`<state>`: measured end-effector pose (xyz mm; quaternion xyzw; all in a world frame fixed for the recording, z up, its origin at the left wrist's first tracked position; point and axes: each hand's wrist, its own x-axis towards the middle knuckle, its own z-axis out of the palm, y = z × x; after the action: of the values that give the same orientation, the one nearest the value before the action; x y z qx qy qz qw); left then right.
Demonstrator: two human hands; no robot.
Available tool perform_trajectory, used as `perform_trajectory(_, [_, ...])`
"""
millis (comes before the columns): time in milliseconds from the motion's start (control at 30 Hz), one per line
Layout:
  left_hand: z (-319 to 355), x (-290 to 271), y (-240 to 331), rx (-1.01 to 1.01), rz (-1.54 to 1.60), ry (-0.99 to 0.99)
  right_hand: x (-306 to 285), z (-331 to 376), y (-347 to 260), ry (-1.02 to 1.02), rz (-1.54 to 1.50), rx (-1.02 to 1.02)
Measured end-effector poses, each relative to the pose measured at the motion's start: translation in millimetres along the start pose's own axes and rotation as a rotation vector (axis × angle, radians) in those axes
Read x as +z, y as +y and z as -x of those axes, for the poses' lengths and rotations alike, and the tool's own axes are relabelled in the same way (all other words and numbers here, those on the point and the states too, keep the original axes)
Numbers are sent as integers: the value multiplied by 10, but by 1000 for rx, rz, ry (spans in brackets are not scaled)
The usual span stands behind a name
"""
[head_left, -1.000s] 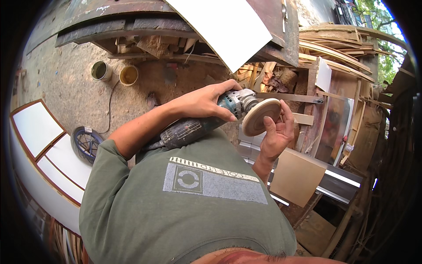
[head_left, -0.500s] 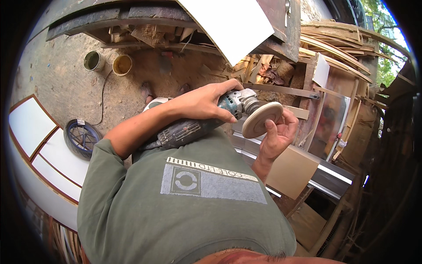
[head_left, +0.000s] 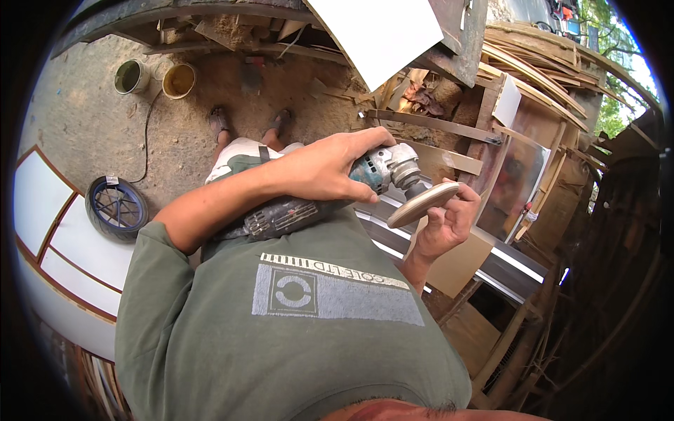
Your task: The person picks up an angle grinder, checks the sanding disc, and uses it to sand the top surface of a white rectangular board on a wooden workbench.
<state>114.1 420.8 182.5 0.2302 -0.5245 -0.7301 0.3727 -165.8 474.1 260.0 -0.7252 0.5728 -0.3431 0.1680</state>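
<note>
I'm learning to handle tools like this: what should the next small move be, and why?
Probably a slight turn of the disc with the right hand while the left hand steadies the power tool: the right fingers are at the disc's rim, the left hand grips the tool's body, and whether the disc sits tight can't be seen.

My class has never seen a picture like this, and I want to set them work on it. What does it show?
There is no robot here: a camera on a person's head looks down past their green shirt, and its wide lens bends straight edges. The left hand grips a teal-and-black power tool. The right hand holds the edge of a pale round disc at the tool's end. Beyond, two buckets stand on the dusty ground; a tyred wheel is at left.
</note>
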Motion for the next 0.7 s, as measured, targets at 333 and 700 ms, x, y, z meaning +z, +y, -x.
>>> perform_trajectory(333, [-40, -41, -42, 45, -15, 28, 335, -185, -381, 177, -88, 98])
perform_trajectory(700, [-8, -71, -64, 5, 32, 86, 39, -149, -222, 16, 183, -19])
